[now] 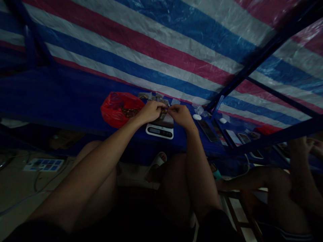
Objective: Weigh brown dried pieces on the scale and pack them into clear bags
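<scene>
A blue table (pixel 63 101) bears a digital scale (pixel 159 131), red plastic bag (pixel 118 109) and phones (pixel 207 130).

The only view comes from a camera worn on the person's head, facing forward and down, looking from close above the left hand (pixel 150 112) and right hand (pixel 181 116) at a blue table (pixel 63 97).

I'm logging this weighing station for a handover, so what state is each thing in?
Left hand: fingers pinching a small dark item
Right hand: fingertips at the same item, above the scale
Digital scale: dark packet on its platform, readout too small to read
Red plastic bag: bunched, brown contents showing through
Smartphone: lying flat, screen dark
</scene>
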